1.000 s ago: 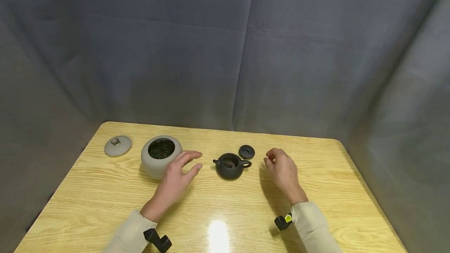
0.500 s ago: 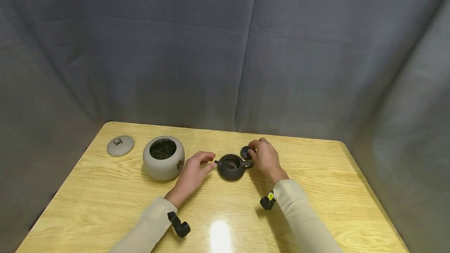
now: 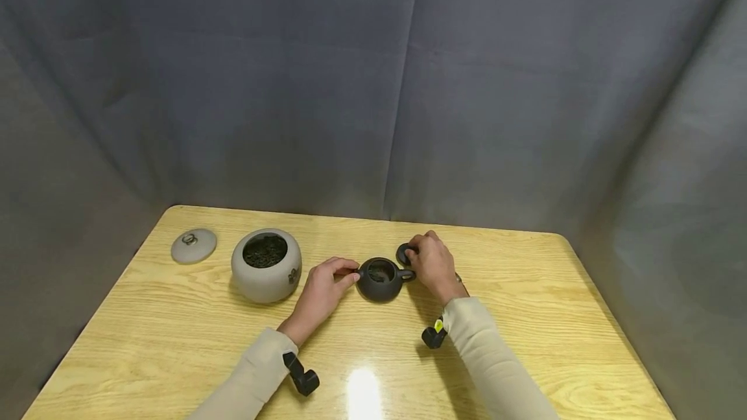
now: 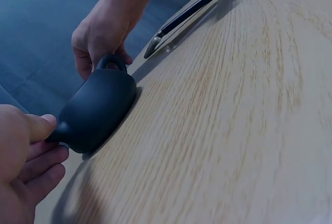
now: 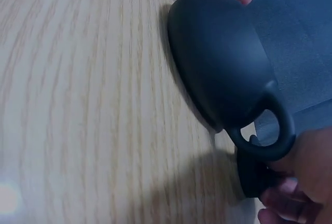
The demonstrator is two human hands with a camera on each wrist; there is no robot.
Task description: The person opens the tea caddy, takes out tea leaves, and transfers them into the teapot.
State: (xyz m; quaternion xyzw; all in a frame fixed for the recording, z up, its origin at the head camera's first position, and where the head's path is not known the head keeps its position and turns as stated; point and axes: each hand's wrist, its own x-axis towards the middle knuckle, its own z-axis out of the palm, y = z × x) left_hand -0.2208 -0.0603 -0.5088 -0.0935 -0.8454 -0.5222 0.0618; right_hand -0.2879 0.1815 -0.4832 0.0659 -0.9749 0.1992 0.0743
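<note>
A small dark teapot [image 3: 379, 285] stands uncovered on the table, with some leaves visible inside. My left hand [image 3: 324, 287] is at its left side. In the left wrist view, that hand's thumb and fingers pinch the spout [image 4: 58, 133]. Behind the handle [image 5: 282, 130], my right hand [image 3: 433, 266] grips the dark round teapot lid [image 3: 404, 254]. The lid looks tilted up on edge in the right wrist view, partly hidden by the fingers. Left of the teapot sits a round grey jar [image 3: 265, 284], open and filled with dark tea leaves [image 3: 265, 251].
The jar's grey lid [image 3: 194, 246], with a ring knob, lies at the table's far left. A slim dark-handled tool [image 4: 187, 15] lies beyond the right hand, mostly hidden by the wrist in the head view. Grey curtains [image 3: 292, 83] surround the wooden table [image 3: 554, 316].
My left hand has moved right from beside the jar and taken hold of the teapot's spout. My right hand has moved left to the teapot lid and now grips it.
</note>
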